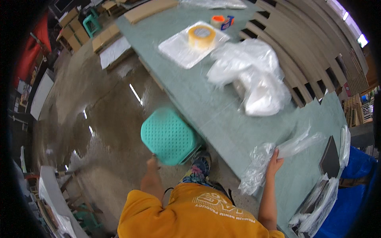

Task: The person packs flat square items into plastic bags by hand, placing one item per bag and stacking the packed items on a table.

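My right hand (274, 160), over the near part of the green table, is closed around a crumpled clear plastic bag (257, 166). Part of the bag spreads away to the right over the tabletop. Low on the left, my left hand (153, 162) is at the near edge of a turquoise plastic stool (168, 137) that stands on the floor beside the table. Blur hides its fingers, so I cannot tell whether they grip the stool's rim. Farther up the table, a heap of clear plastic bags (258, 75) lies bunched.
A yellow tape roll (201, 36) rests on flat plastic sheets (178, 51); an orange-and-blue tape dispenser (223, 22) is behind it. Stacked grey-brown boards (301, 43) cover the table's far right. Wrapped panels (315, 206) stand at the right edge. The floor (107, 107) looks wet.
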`<state>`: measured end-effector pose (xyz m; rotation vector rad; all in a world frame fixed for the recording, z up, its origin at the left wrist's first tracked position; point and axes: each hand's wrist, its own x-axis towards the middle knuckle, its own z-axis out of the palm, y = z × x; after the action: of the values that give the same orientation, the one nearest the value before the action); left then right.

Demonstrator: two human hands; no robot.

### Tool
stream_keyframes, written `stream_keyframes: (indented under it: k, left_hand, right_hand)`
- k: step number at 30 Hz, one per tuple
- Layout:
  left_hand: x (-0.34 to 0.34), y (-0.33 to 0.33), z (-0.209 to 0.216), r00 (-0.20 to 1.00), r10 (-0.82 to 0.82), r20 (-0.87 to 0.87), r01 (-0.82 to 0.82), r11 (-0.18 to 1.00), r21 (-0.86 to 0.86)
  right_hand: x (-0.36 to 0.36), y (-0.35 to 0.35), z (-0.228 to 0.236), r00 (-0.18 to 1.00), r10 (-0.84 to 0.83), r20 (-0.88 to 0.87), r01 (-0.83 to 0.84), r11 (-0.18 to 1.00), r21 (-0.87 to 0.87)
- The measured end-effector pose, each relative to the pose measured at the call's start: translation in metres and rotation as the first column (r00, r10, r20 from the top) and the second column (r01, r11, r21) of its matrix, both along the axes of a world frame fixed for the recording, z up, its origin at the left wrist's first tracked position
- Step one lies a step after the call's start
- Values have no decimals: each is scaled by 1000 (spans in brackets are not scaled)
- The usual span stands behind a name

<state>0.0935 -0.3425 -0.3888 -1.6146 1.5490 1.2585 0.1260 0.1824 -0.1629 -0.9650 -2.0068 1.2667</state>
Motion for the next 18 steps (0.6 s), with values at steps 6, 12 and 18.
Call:
stream_keyframes:
  k: [6, 12, 18]
  left_hand:
    - [18, 119, -11, 630, 743, -228, -491, 608, 624]
    - [4, 159, -26, 474, 850, -228, -430, 450, 783]
    - [-24, 173, -66, 510, 856, -91, -515, 388, 764]
  right_hand:
    - [35, -20, -12, 983, 141, 114, -152, 984, 97]
    - [29, -33, -23, 946, 133, 295, -303, 684, 664]
    - [28, -29, -20, 924, 143, 354, -337, 742, 579]
